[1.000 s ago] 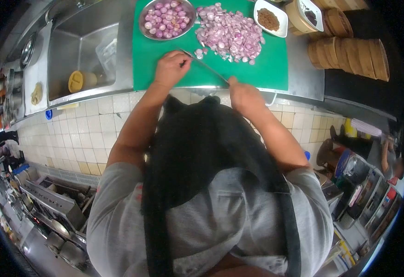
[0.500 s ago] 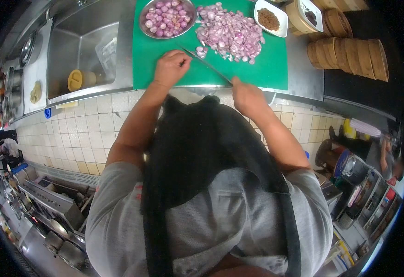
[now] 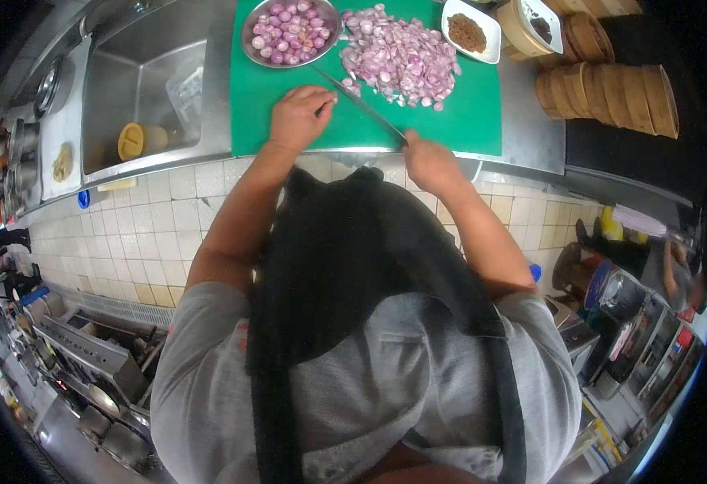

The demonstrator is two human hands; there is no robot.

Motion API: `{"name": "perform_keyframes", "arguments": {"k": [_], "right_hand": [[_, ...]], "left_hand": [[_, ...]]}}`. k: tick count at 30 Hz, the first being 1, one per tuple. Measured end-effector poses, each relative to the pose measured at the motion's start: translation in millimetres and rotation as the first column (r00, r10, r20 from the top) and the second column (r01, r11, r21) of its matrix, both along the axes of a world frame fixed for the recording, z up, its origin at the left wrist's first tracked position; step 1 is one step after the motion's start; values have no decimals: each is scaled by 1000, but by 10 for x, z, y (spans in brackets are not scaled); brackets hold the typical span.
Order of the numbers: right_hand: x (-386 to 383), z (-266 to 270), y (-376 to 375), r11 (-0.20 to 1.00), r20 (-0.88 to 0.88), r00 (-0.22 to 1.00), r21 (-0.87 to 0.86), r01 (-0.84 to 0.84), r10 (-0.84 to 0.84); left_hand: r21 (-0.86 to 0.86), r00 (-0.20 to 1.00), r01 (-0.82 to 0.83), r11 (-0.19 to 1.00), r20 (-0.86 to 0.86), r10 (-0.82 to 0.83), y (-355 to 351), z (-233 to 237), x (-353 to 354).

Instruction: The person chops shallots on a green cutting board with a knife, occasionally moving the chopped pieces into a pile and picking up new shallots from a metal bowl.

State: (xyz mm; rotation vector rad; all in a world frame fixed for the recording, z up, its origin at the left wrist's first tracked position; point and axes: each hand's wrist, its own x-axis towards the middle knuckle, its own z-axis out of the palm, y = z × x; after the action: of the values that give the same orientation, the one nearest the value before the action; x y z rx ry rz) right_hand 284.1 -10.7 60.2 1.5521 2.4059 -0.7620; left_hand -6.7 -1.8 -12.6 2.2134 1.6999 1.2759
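Observation:
My right hand (image 3: 432,164) is wrapped round the handle of a kitchen knife (image 3: 361,105). Its long blade slants up and left over the green cutting board (image 3: 281,85). My left hand (image 3: 299,118) rests on the board just left of the blade, its fingers curled together; whatever they hold, if anything, is hidden. Beyond the blade lies a wide heap of sliced shallots (image 3: 402,58), with a few slices close to the knife. A metal bowl (image 3: 248,53) of whole peeled shallots stands at the board's far left, above my left hand.
A white dish (image 3: 491,50) of brown crumbly food stands at the board's far right corner. Bamboo steamers (image 3: 608,97) are stacked farther right. On the left is a steel sink (image 3: 148,81) with a yellow-lidded container (image 3: 131,141). Another person (image 3: 672,270) is at the far right.
The knife blade has shifted slightly and its face shows more now. My left hand stays in nearly the same place. The view has moved a little.

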Motion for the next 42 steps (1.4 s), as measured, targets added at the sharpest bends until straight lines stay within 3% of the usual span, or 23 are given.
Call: {"name": "perform_keyframes", "arguments": {"k": [7, 10, 16, 22, 26, 29, 32, 35, 38, 42], "right_hand": [[19, 239, -132, 996, -63, 998, 80, -24, 29], [-6, 219, -195, 997, 17, 1000, 73, -23, 21], [-76, 219, -156, 993, -19, 998, 105, -56, 58], [-111, 126, -73, 999, 32, 999, -28, -17, 18], [0, 130, 14, 998, -33, 998, 19, 60, -60], [101, 241, -11, 999, -53, 997, -16, 50, -51], [145, 249, -122, 998, -39, 999, -57, -7, 5], [81, 279, -188, 991, 3, 1000, -134, -24, 25], [179, -11, -105, 998, -112, 993, -37, -48, 44], [125, 38, 56, 996, -16, 996, 15, 89, -89]], "left_hand": [[-26, 999, 5, 1000, 33, -4, 3, 4, -15], [-11, 1000, 4, 1000, 30, -3, 12, 12, -15], [16, 1000, 4, 1000, 22, -5, 7, 4, -31], [14, 1000, 23, 1000, 20, -23, 11, -1, -39], [0, 999, 31, 1000, -12, -31, 6, 18, -45], [-84, 994, 28, 996, 106, -19, -46, 57, -68], [-182, 950, -66, 981, 290, 117, -87, 292, -171], [-217, 936, -185, 958, 259, 239, 73, 443, -541], [-83, 985, -163, 983, 44, 167, 415, 703, -937], [-362, 937, -256, 897, -321, 138, 796, 787, -1151]]}}
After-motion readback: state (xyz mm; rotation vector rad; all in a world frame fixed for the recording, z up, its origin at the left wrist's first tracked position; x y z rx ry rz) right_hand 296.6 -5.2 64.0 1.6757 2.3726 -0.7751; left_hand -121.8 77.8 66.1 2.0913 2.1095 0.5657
